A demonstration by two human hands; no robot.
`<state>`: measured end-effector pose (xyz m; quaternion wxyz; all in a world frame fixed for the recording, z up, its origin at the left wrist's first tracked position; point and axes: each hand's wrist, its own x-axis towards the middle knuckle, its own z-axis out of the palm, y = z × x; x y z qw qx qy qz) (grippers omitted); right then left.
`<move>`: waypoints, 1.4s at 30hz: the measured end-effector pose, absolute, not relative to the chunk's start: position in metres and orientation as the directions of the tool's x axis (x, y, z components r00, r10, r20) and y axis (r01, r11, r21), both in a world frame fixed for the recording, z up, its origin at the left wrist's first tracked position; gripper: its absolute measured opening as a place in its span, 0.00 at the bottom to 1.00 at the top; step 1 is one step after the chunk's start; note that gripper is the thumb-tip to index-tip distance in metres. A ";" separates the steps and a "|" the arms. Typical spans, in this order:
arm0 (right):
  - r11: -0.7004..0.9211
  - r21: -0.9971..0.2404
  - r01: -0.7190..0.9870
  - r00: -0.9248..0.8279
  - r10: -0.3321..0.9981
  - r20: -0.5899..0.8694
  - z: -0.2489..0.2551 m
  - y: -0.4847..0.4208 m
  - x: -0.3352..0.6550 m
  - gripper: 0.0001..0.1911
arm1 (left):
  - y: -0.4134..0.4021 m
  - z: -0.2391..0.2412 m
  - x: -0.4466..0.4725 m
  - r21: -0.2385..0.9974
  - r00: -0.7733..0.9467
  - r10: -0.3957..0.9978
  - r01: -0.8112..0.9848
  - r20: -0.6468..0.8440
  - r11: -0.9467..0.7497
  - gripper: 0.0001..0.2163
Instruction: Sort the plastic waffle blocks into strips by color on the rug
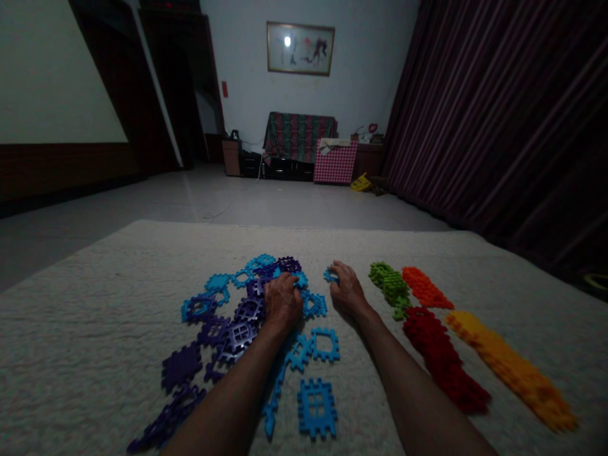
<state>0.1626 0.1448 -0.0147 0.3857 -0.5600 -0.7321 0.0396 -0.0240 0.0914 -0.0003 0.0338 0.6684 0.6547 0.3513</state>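
Observation:
My left hand (284,303) reaches into a loose heap of toothed plastic building tiles. Its fingers are curled down on a light-blue tile (302,279), which they partly hide. Just to the right, my right hand (348,289) pinches another light-blue tile (329,275) at its edge, low over the mat. Around my left hand lie dark-purple tiles (249,310), some with window-like cutouts. Several more blue pieces lie nearer to me, among them an open square frame (325,345) and a window-patterned tile (317,407).
On the right are rows of green tiles (390,283), orange tiles (425,288), red tiles (441,361) and yellow tiles (510,367). All rest on a cream mat (156,253). Beyond its far edge is a tiled floor (285,206); a dark curtain (475,114) hangs at right.

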 end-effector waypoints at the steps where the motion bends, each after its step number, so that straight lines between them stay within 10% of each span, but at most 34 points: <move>1: 0.349 -0.489 0.799 -0.045 0.846 0.531 -0.016 0.146 0.162 0.25 | 0.091 0.000 -0.024 0.505 -0.103 0.898 0.852 0.427 -0.142 0.17; 9: 0.324 -0.488 0.811 -0.073 0.883 0.464 -0.009 0.142 0.163 0.19 | 0.092 -0.001 -0.025 0.508 -0.096 0.898 0.848 0.430 -0.153 0.16; 23: 0.153 -0.707 0.690 0.233 0.879 0.417 -0.007 0.150 0.161 0.38 | 0.092 -0.001 -0.026 0.493 -0.078 0.897 0.854 0.435 -0.165 0.16; 31: 0.005 -0.457 0.889 0.158 0.935 0.318 0.009 0.125 0.142 0.33 | 0.092 0.000 -0.026 0.482 -0.076 0.896 0.861 0.437 -0.162 0.16; 42: -0.081 -0.432 0.898 0.249 0.904 0.348 0.008 0.136 0.147 0.23 | 0.092 0.000 -0.026 0.495 -0.083 0.899 0.855 0.431 -0.159 0.16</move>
